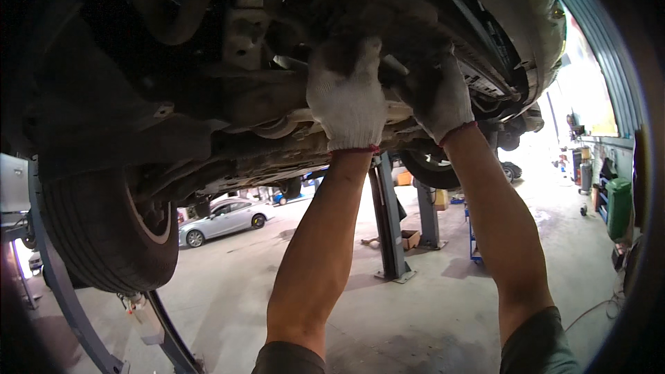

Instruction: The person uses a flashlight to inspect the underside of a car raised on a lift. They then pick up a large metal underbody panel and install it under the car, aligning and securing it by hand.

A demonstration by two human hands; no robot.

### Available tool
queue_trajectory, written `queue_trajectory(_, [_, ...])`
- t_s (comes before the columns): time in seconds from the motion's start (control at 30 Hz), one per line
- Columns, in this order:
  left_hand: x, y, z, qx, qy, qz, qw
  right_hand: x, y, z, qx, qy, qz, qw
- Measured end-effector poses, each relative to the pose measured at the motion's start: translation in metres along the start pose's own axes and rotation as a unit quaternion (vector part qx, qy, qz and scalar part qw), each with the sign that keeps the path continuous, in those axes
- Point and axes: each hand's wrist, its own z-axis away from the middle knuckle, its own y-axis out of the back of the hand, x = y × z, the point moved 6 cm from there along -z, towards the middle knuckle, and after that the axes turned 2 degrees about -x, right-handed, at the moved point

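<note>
Both my arms reach up under a raised car (263,97), and each hand wears a white knit work glove with a red cuff, darkly soiled toward the fingers. My left hand (346,97) looks closed, its thumb side upward, among dark parts behind the front bumper (533,34). A pale metal piece (395,64) shows between the hands, and another pale strip (289,62) shows left of the left glove. Whether these are one object is unclear. My right hand (443,97) is to the right, by the bumper's inner edge, its fingers lost in shadow.
A front wheel (114,228) hangs at the left. Lift posts (388,215) stand behind my arms, with another lift column (62,277) at the left. A silver car (225,220) is parked farther back. A green container (618,208) and equipment line the right wall.
</note>
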Motion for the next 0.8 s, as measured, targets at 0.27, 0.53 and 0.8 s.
queue_trajectory(0.27, [-0.005,0.003,-0.004,-0.025,-0.017,0.142,0.989,0.001,-0.012,0.008,0.084,0.038,0.041,0.995])
queue_trajectory(0.53, [-0.04,-0.075,0.016,-0.061,0.025,0.129,0.989,-0.015,0.05,0.007,0.058,-0.02,-0.043,0.997])
queue_trajectory(0.8, [-0.063,-0.012,0.035,-0.05,0.118,0.108,0.986,-0.011,0.113,0.009,-0.055,0.004,-0.112,0.992])
